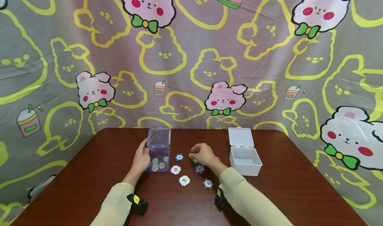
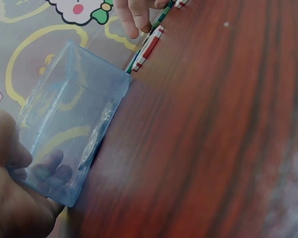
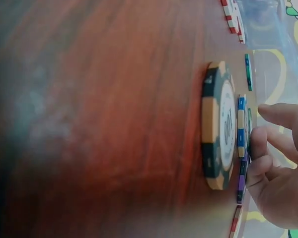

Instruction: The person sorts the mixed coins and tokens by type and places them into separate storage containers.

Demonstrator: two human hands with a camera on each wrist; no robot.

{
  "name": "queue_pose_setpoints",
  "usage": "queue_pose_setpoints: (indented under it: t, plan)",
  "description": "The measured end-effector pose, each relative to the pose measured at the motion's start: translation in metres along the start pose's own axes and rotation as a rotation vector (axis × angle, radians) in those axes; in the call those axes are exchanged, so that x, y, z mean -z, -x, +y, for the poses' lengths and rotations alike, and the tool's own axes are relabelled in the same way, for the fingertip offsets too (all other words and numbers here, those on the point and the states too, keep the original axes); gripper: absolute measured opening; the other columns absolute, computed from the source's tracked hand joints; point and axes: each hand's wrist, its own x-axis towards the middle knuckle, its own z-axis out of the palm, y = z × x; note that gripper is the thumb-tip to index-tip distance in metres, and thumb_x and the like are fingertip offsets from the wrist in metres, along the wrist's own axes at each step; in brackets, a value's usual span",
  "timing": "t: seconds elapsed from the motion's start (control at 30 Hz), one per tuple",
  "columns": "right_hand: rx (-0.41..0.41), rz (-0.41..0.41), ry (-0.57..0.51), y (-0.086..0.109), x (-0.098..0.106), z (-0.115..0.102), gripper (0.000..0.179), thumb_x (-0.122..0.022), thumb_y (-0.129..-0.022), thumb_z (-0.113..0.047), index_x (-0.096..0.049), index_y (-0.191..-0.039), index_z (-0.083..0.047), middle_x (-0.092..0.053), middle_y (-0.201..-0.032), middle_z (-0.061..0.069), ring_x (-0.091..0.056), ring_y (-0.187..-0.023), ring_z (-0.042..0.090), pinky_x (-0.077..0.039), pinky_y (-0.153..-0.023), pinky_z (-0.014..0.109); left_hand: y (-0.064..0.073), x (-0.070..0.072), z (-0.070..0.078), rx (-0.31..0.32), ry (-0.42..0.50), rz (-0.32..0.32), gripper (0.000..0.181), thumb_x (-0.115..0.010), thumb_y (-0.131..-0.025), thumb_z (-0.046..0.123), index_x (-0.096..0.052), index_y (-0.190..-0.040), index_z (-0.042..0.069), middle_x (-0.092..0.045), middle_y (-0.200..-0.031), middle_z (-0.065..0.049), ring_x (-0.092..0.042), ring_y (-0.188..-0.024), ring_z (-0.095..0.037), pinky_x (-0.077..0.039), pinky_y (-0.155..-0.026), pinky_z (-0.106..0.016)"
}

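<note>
My left hand (image 1: 141, 157) grips the left side of a clear plastic box (image 1: 158, 149), its lid standing open at the back. Several silver coins (image 1: 155, 167) lie in the box. In the left wrist view, the fingers show through the box wall (image 2: 74, 114). Over a group of poker chips my right hand (image 1: 203, 153) hovers, fingers bent; the right wrist view shows a gap between its fingertips and nothing in it. Beneath and beside it lie a blue chip (image 1: 199, 168) and a dark chip, the latter partly hidden by the hand.
An open white box (image 1: 246, 161) stands to the right. Between the boxes lie another blue chip (image 1: 179, 157), two white-faced chips (image 1: 175, 169) and, nearer me, a black and tan chip (image 1: 208, 183). A patterned cloth (image 1: 191, 69) hangs behind the brown table (image 1: 167, 206).
</note>
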Motion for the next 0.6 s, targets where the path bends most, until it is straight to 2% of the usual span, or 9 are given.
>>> queue_pose_setpoints:
  t: [0.4, 0.6]
  plan:
    - [0.001, -0.023, 0.128, -0.0030, -0.0019, -0.0047, 0.021, -0.082, -0.081, -0.017, -0.074, -0.094, -0.003, -0.071, -0.085, 0.003, -0.065, -0.080, 0.019, -0.053, -0.076, 0.037, 0.0006, 0.0003, 0.0007, -0.006, -0.010, -0.002, 0.052, -0.029, -0.102, -0.004, -0.028, -0.154, -0.005, -0.064, -0.115, -0.032, -0.055, -0.116, -0.043, -0.035, -0.106, -0.052]
    - [0.003, -0.018, 0.152, -0.0028, -0.0025, -0.0061, 0.017, -0.081, -0.082, -0.017, -0.075, -0.090, -0.004, -0.071, -0.083, 0.001, -0.065, -0.079, 0.020, -0.053, -0.075, 0.037, 0.0003, 0.0000, -0.0007, -0.003, -0.008, 0.000, 0.052, -0.029, -0.102, -0.004, -0.027, -0.154, -0.005, -0.064, -0.116, -0.032, -0.055, -0.117, -0.044, -0.035, -0.105, -0.052]
